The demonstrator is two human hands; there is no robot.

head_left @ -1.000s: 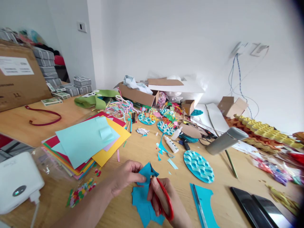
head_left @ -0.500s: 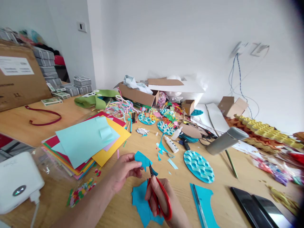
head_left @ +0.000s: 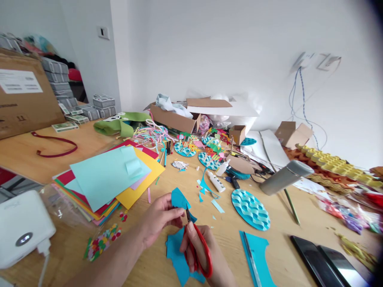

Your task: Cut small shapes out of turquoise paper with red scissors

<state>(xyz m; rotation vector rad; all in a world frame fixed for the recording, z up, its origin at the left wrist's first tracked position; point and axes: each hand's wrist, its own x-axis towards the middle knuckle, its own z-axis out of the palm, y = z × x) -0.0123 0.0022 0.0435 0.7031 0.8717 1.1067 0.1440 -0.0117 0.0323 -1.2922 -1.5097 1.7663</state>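
Between the thumb and fingers of my left hand [head_left: 163,217] is a small piece of blue paper [head_left: 180,198], raised above the table. My right hand [head_left: 206,247] grips red-handled scissors [head_left: 206,255], whose dark blades meet the lower right edge of that paper. A darker blue flap of paper hangs beside the blades. Under my right hand lie larger blue paper cutouts [head_left: 176,249] with jagged edges, partly hidden by the hand. Small blue scraps [head_left: 201,197] are scattered just beyond my hands.
To the left, a stack of coloured paper [head_left: 98,175] and a white power bank [head_left: 24,231]. On the right are a wavy blue oval [head_left: 250,209], a blue sheet with a pen-like tool [head_left: 253,259], a grey flask [head_left: 285,177] and phones [head_left: 312,259]. Glue bottles [head_left: 216,181] lie ahead.
My right hand and the scissors have shifted slightly left and upward. The blue paper has tilted a little in my left hand, with its thumb moved slightly right.
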